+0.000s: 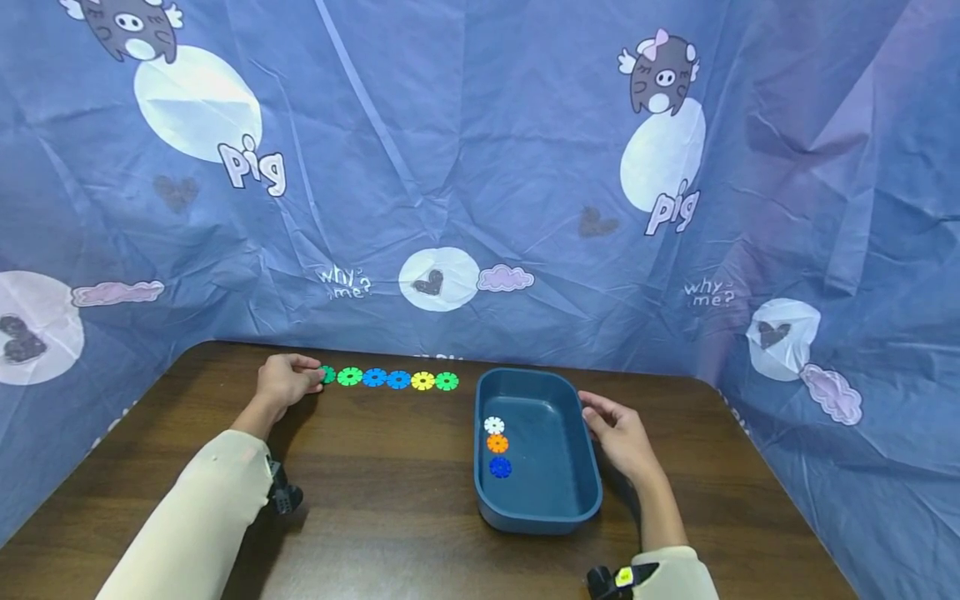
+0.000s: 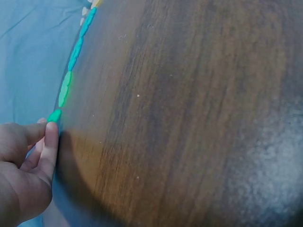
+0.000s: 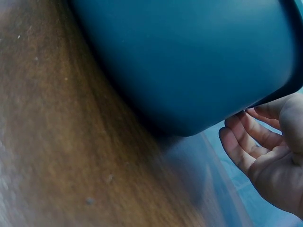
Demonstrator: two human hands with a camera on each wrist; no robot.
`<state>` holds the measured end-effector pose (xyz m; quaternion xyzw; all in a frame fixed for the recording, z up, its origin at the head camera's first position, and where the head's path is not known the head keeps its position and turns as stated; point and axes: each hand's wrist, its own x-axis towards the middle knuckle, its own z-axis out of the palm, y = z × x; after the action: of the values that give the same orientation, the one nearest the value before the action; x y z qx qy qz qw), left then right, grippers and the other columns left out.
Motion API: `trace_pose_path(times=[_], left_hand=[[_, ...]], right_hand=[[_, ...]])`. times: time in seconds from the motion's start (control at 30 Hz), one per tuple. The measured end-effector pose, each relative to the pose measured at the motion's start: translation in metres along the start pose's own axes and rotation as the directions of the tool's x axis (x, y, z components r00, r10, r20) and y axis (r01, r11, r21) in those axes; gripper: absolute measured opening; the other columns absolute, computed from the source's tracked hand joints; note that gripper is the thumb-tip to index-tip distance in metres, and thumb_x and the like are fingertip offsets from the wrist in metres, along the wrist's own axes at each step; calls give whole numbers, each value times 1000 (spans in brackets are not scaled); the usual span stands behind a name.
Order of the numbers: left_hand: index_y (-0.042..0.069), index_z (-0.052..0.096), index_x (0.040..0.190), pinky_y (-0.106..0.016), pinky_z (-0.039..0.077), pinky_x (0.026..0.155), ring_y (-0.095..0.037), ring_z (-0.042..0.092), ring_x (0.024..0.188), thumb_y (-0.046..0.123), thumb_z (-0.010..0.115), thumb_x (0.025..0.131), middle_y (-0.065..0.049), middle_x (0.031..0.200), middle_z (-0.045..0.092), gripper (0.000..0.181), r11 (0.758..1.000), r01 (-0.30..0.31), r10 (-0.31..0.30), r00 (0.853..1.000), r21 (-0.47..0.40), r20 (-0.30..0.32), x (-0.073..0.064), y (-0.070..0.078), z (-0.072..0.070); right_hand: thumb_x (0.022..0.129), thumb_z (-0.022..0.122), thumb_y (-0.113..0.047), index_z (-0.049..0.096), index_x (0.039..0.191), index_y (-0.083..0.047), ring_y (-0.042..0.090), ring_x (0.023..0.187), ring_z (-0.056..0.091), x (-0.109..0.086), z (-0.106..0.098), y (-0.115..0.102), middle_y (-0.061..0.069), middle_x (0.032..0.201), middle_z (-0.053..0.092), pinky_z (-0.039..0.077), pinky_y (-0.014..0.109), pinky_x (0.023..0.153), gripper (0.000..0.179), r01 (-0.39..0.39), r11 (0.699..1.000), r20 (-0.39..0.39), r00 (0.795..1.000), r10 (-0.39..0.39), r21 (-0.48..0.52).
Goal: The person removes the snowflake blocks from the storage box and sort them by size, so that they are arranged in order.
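At the far left end of a row of toothed plastic discs, my left hand (image 1: 285,385) pinches a dark green disc (image 1: 327,375) between thumb and fingertips. In line to its right lie a bright green disc (image 1: 349,377), two blue discs (image 1: 386,379), a yellow disc (image 1: 423,381) and another green disc (image 1: 447,381). A dark blue rectangular bin (image 1: 538,525) stands right of the row. My right hand (image 1: 618,433) touches the bin's right side near the rim, with its fingers against the outer wall in the right wrist view.
Inside the bin, along its left side, are a white disc (image 1: 494,426), an orange disc (image 1: 497,443) and a dark blue disc (image 1: 500,467). The brown wooden table (image 1: 375,500) ends just behind the row, at a blue printed curtain (image 1: 480,167).
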<state>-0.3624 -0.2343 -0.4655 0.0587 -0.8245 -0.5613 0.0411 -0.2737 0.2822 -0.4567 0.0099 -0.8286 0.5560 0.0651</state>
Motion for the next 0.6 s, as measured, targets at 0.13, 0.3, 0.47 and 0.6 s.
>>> trace_pose_path(times=[0.13,0.3,0.47,0.6], left_hand=[[-18,64,116,-24,60,67,-5,70,64,-4,65,95,-12,89,72,26,1000,1,-1,1000,14,-5,2,-1,1],[-18,65,115,-24,60,66,-5,70,64,-3,66,95,-9,86,72,25,1000,0,0,1000,31,1,5,-3,0],[-18,64,117,-24,60,67,-4,71,66,-3,66,95,-10,90,73,27,999,-11,10,1000,37,21,5,-3,-2],[-19,63,118,-24,60,68,-4,71,68,-4,66,94,-14,93,74,28,999,-21,20,999,36,38,6,-4,-4]], right_hand=[[106,58,-17,62,139,0,13,96,62,-1,-1,-1,21,119,68,56,24,79,37,1,1000,4,1000,-1,-14],[106,59,-17,62,139,-1,12,95,62,-1,-1,-1,20,119,68,56,25,80,37,-1,1000,4,1000,1,-22],[106,58,-16,62,138,-1,11,94,62,-1,-1,0,18,118,68,56,24,79,36,1,1000,4,1000,-1,-28],[106,58,-15,62,138,-1,11,94,63,0,-1,2,19,117,69,57,24,79,35,7,1000,5,1000,-7,-24]])
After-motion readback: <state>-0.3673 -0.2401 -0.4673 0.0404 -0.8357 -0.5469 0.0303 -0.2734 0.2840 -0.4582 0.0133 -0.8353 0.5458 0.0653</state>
